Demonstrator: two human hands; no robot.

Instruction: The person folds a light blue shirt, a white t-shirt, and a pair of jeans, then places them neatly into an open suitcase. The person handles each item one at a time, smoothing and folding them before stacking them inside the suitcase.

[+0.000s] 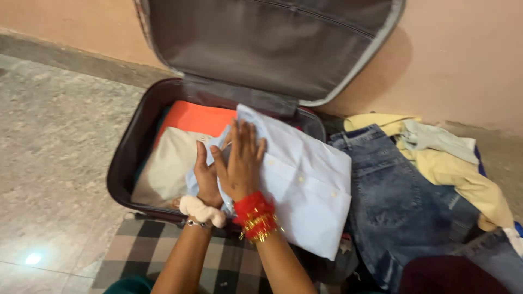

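Observation:
A folded pale blue shirt (305, 185) with white buttons lies across the right rim of an open dark suitcase (125, 158). My right hand (239, 160) rests flat on top of the shirt's left part, fingers spread. Just left of it, my left hand (206, 179) grips the shirt's left edge from below. Red bangles ring my right wrist, and a cream scrunchie with a thin bracelet is on my left. Inside the suitcase lie a cream folded garment (169, 163) and an orange one (199, 117).
The suitcase lid (272, 43) stands open against a pinkish wall. Blue jeans (392, 196), a yellow garment (457, 174) and a grey-green one (441, 139) are piled to the right. A checked cloth (141, 256) lies in front. Speckled stone floor (49, 136) extends left.

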